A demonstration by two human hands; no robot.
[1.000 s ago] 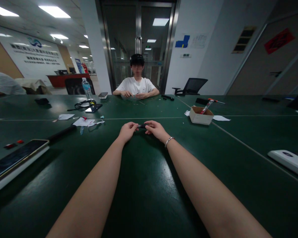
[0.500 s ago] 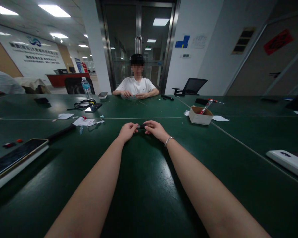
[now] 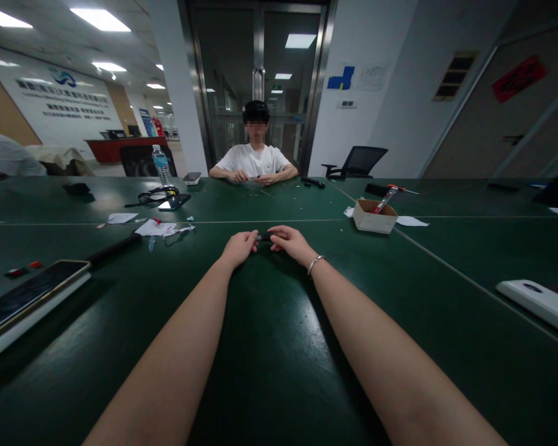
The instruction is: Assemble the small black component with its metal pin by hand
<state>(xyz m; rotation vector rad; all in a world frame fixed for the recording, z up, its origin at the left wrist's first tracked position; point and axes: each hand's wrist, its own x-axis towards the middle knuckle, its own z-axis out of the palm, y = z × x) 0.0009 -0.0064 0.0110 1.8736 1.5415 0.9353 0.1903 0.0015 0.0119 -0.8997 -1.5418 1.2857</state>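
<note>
Between my two hands is a small dark cylindrical object point(image 3: 263, 236), lying roughly level; its exact kind is too small to make out. My left hand point(image 3: 240, 248) pinches its left end with thumb and fingers. On the other end, the fingers of my right hand point(image 3: 292, 244) are closed, with a silver bracelet point(image 3: 315, 265) at that wrist. Both arms stretch forward over the green table point(image 3: 260, 347), and the hands are close to its surface. My fingers hide the two ends of the object.
Left are a phone point(image 3: 32, 291) on a white block, paper scraps point(image 3: 155, 228), a cable point(image 3: 155, 196) and a water bottle point(image 3: 162, 164). An open box point(image 3: 374, 220) holding a red tool stands right, beyond a white device point(image 3: 539, 300). Opposite sits a person point(image 3: 255, 161).
Hardly anything differs. Both hands keep their hold on the dark object in the same spot, and the view has shifted very slightly.
</note>
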